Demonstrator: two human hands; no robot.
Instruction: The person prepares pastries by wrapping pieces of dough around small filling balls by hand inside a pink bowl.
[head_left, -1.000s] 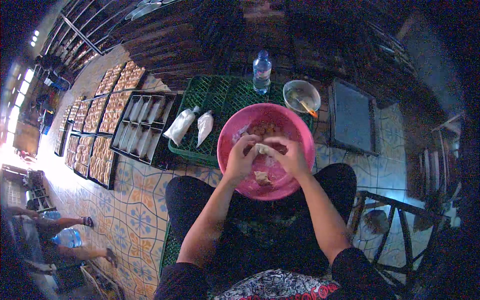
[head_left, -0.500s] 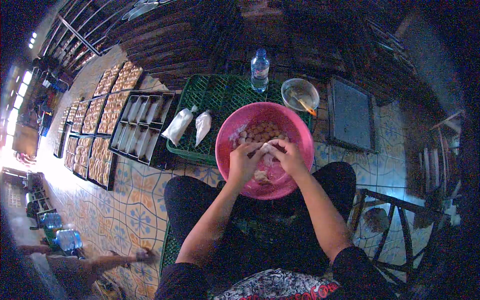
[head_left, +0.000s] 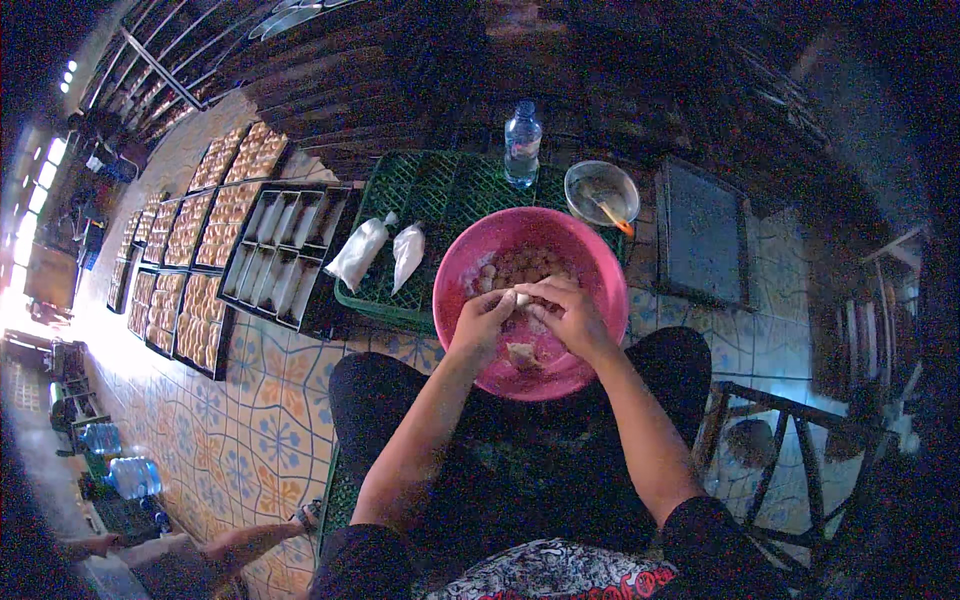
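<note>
Small dough piece [head_left: 522, 300], pale and partly hidden by the fingers, is held between both hands above the inside of a pink plastic basin [head_left: 600, 285]. The left hand [head_left: 482, 320] pinches it from one side and the right hand [head_left: 568, 315] from the other, the fingers of both curled in and nearly meeting around it. Beyond the hands, many small round balls [head_left: 527, 264] lie together at the basin's far side; a larger dough lump [head_left: 522, 355] sits apart from them, toward the person.

The basin stands in front of the person's body, its far edge overlapping a green plastic crate [head_left: 440, 190] in the view. On the crate are two bags of white powder [head_left: 358, 255], a clear water bottle [head_left: 523, 150] and a bowl [head_left: 573, 190] with an orange-handled utensil [head_left: 622, 226]. Loaf pans [head_left: 285, 250] and trays of buns [head_left: 206, 230] lie to the left, on the patterned tile floor [head_left: 275, 430].
</note>
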